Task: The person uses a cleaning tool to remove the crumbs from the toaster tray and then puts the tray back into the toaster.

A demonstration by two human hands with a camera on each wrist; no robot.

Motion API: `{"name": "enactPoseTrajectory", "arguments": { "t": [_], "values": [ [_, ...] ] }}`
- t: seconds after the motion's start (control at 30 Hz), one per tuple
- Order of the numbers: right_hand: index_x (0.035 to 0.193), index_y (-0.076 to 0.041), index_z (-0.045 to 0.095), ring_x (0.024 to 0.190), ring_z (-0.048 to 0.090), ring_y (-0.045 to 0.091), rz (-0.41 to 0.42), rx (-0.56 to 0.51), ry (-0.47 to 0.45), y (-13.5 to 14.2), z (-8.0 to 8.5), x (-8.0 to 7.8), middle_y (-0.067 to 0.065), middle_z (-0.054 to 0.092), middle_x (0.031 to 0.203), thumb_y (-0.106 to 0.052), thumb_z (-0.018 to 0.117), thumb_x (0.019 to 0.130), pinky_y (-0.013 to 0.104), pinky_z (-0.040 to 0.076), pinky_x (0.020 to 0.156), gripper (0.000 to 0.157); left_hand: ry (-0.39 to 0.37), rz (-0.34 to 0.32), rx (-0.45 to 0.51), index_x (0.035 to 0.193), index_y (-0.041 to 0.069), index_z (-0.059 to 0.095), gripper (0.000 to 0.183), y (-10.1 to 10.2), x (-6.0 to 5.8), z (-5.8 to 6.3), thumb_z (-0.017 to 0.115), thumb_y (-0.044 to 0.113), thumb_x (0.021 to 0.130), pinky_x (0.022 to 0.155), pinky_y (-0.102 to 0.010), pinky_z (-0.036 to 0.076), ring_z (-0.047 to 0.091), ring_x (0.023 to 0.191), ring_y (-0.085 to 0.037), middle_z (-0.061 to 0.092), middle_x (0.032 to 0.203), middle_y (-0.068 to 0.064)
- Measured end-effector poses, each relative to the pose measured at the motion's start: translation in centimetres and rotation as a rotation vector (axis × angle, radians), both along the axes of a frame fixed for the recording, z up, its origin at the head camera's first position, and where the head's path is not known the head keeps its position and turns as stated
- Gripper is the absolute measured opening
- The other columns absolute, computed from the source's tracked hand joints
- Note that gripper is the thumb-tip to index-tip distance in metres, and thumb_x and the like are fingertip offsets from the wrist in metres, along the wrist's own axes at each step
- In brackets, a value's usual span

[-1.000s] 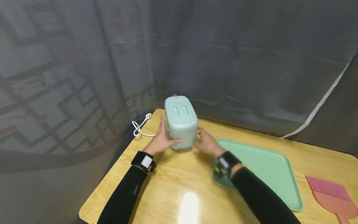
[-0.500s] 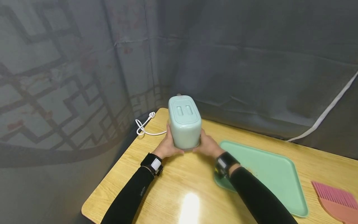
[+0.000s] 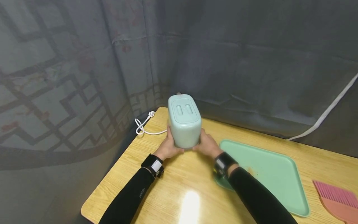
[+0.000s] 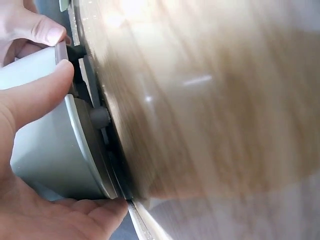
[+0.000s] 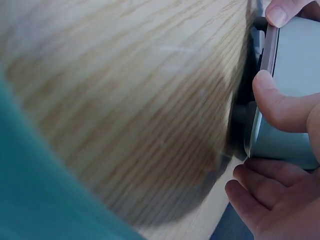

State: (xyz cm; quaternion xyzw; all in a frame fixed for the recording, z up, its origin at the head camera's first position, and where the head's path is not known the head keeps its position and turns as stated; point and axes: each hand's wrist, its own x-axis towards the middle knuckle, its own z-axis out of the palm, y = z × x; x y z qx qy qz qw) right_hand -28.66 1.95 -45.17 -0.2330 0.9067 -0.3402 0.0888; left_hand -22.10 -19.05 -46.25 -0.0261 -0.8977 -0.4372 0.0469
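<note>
A mint-green toaster [image 3: 184, 124] with two oblong recesses in its top stands near the table's back left corner. My left hand [image 3: 168, 147] grips its lower left side, thumb across the front bottom edge. On the opposite side my right hand [image 3: 207, 145] holds it the same way, and the two thumbs come close together at the front. Small dark feet [image 4: 100, 118] show under the toaster base in the left wrist view; whether they touch the table I cannot tell. A white power cord [image 3: 152, 133] runs left from the toaster to its plug [image 3: 151, 114].
A green tray [image 3: 275, 177] with some brown crumbs [image 3: 250, 170] lies right of the toaster, partly under my right forearm. Farther right is a pink brush [image 3: 335, 193] with an orange body. Grey curtains [image 3: 251, 62] hang behind the table [image 3: 134, 183].
Both hands have settled low on the toaster. My left thumb has come down to the bottom front edge, and my right hand has closed in on the right side. The view has shifted slightly.
</note>
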Motion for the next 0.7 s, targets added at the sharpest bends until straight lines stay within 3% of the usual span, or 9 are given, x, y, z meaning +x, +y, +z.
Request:
{"name": "enactPoseTrajectory", "arguments": {
  "t": [0.4,0.7],
  "values": [
    [0.151,-0.001,0.036,0.123,0.063,0.045,-0.080,0.011,-0.019,0.5,0.1,0.9,0.032,0.060,0.137,-0.010,0.088,0.078,0.057,0.051,0.105,0.091,-0.075,0.047,-0.080,0.163,0.004,-0.011,0.131,1.3,0.4,0.5,0.089,0.009,0.079,0.120,-0.053,0.037,0.049,0.140,-0.046,0.033,0.162,-0.032],
    [0.150,0.000,0.036,0.123,0.063,0.046,-0.063,0.032,-0.031,0.5,0.6,0.8,0.033,0.061,0.135,-0.012,0.088,0.079,0.057,0.051,0.105,0.089,-0.111,0.043,-0.112,0.162,-0.001,-0.012,0.129,1.1,0.5,1.0,0.088,0.012,0.081,0.121,-0.051,0.036,0.046,0.143,-0.046,0.029,0.164,-0.033]
  ]
}}
